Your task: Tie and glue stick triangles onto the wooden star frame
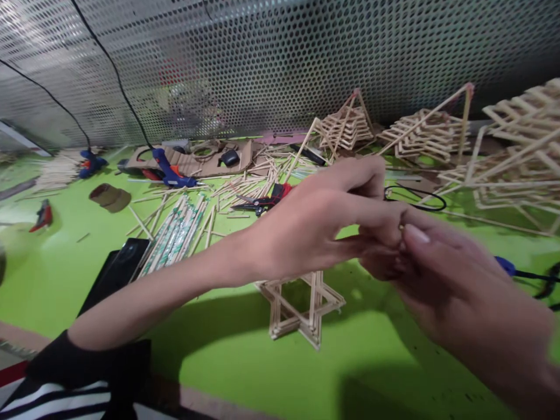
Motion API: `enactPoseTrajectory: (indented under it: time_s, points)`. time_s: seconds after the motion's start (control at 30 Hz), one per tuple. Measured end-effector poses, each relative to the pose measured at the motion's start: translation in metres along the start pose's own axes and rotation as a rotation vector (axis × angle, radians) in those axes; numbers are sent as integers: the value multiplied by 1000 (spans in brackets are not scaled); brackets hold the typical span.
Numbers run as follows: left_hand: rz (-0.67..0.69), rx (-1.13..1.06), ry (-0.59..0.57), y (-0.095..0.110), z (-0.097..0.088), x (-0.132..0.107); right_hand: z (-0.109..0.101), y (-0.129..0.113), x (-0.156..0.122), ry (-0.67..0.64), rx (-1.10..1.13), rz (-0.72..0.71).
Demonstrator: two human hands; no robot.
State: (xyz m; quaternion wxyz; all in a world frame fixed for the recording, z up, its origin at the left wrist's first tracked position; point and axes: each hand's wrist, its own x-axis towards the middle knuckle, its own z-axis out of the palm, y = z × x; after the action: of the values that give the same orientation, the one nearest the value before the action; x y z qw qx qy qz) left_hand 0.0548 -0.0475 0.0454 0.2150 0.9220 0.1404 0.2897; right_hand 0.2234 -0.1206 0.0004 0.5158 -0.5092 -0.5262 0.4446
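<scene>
In the head view my left hand [326, 219] reaches across the table from the left with its fingers bent inward. My right hand [450, 274] comes in from the lower right, thumb pressed against its fingers. The fingertips of both hands meet and pinch at one spot above the table; whatever is between them is too small and hidden to name. Below my left hand, a star-shaped frame of thin wooden sticks [312, 306] lies on the green tabletop [236, 356], partly covered by the hand.
Scissors [261, 203], loose sticks [236, 189] and wrapped sticks [175, 233] lie behind my left arm. Blue glue guns [165, 169], a black phone [126, 254] and a tape roll [109, 197] are left. Stick structures [345, 129] stand along a perforated metal panel [280, 64].
</scene>
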Motion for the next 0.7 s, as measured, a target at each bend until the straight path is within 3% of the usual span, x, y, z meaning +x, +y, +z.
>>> enactPoseTrajectory:
  time_s: [0.1, 0.27, 0.33, 0.47, 0.7]
  points:
    - [-25, -70, -3, -4, 1, -11, 0, 6, -4, -91, 89, 24]
    - [-96, -140, -78, -3, -1, -28, -1, 14, -18, -42, -329, -243]
    - [-98, -154, -94, -1, 0, -35, 0, 18, -25, -55, -378, -307]
    - [-115, -184, -105, 2, 5, -48, 2, 21, -34, -124, -403, -325]
    - [-176, -200, -155, 0, 19, -69, 4, 16, -40, -121, -524, -368]
